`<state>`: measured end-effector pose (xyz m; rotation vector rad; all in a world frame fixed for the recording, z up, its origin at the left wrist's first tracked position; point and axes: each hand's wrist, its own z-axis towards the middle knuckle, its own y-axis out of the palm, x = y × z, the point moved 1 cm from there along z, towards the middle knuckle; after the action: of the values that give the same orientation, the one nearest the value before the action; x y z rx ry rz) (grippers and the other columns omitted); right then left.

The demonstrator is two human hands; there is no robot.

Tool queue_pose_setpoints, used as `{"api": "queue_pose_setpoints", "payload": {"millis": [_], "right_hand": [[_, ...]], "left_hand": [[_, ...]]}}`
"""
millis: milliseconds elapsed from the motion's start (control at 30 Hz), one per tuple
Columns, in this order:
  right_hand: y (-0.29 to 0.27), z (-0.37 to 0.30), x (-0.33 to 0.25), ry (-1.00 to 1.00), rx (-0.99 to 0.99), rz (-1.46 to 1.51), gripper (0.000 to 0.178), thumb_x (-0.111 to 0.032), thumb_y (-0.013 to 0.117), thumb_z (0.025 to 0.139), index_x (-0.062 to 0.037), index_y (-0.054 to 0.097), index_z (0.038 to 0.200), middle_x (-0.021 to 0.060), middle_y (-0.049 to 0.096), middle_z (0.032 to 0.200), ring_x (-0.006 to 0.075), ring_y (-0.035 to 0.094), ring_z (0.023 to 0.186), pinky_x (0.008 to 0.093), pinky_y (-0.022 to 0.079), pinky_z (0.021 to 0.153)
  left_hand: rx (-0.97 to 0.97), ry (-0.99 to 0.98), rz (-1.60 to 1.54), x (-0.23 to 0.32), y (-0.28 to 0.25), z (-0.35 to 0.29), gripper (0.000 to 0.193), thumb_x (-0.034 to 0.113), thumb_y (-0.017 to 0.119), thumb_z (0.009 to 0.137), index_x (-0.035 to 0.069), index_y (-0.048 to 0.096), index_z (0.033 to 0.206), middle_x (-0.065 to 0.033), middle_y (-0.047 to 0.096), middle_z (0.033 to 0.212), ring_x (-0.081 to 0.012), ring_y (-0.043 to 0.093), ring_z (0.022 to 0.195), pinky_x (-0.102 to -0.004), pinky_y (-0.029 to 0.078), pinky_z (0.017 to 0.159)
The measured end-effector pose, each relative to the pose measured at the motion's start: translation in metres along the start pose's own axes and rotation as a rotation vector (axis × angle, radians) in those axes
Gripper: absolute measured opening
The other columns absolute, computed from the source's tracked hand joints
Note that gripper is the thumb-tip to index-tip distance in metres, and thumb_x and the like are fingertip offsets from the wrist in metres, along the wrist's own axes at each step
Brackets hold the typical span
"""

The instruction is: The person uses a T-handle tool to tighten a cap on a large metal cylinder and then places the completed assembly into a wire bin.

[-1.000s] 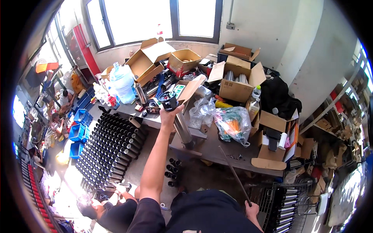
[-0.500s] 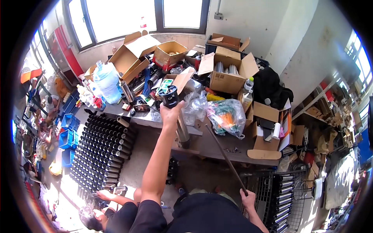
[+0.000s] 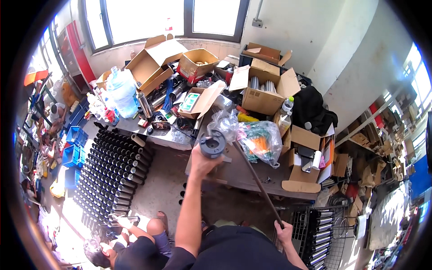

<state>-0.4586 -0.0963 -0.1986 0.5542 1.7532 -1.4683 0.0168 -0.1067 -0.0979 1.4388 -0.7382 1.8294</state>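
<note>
My left hand (image 3: 202,163) is closed around a dark, round metal fitting (image 3: 212,145) with a notched rim and a hollow centre, held over the workbench's front edge. Whatever lies under the fitting is mostly hidden by it and the hand. My right hand (image 3: 284,232), low at the right, grips the lower end of a long dark rod (image 3: 258,184). The rod slants up and left, its far end close to the fitting's right side. A clear plastic bag (image 3: 261,143) with orange and green contents lies just beyond the rod.
The workbench (image 3: 234,177) carries open cardboard boxes (image 3: 265,99), a large water jug (image 3: 122,92) and loose parts. On the floor at left stand rows of black tubes (image 3: 112,173), with a seated co-worker (image 3: 135,252) near them. A wire basket (image 3: 335,234) holds tubes at right.
My left hand has brought the fitting nearer and to the right, tipping its top toward me. The rod stays in my right hand, shifted slightly left. The co-worker's leg has come into view.
</note>
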Motion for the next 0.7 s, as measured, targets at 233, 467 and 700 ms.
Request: {"api": "queue_pose_setpoints", "payload": {"millis": [233, 467, 700], "right_hand": [[-0.052, 0.098, -0.045, -0.294, -0.039, -0.236, 0.028, -0.023, 0.074, 0.084, 0.0011, 0.066, 0.072, 0.0126, 0.053, 0.052, 0.0189, 0.052, 0.046, 0.0351, 0.04, 0.049], [-0.081, 0.198, -0.225, -0.522, 0.083, -0.368, 0.04, -0.022, 0.077, 0.078, -0.0085, 0.064, 0.114, 0.0071, 0.066, 0.065, 0.0245, 0.066, 0.059, 0.0331, 0.052, 0.058], [-0.01, 0.044, -0.302, -1.205, -0.897, -0.398, 0.05, -0.032, 0.082, 0.079, -0.0088, 0.058, 0.116, 0.0131, 0.048, 0.087, 0.0297, 0.055, 0.076, 0.0379, 0.048, 0.062]], "left_hand": [[-0.499, -0.071, -0.118, 0.02, -0.037, 0.044, 0.067, -0.006, 0.088, 0.048, 0.006, 0.066, 0.11, -0.0024, 0.072, 0.101, -0.0159, 0.065, 0.098, -0.0337, 0.051, 0.09], [-0.524, -0.051, -0.108, 0.004, -0.036, 0.05, 0.069, -0.003, 0.087, 0.048, 0.007, 0.066, 0.113, 0.0004, 0.069, 0.102, -0.014, 0.06, 0.097, -0.0325, 0.05, 0.088], [0.177, 0.062, -0.092, -0.042, -0.039, 0.004, 0.065, 0.004, 0.084, 0.065, 0.004, 0.052, 0.122, -0.0004, 0.062, 0.094, -0.0118, 0.059, 0.082, -0.0302, 0.051, 0.074]]}}
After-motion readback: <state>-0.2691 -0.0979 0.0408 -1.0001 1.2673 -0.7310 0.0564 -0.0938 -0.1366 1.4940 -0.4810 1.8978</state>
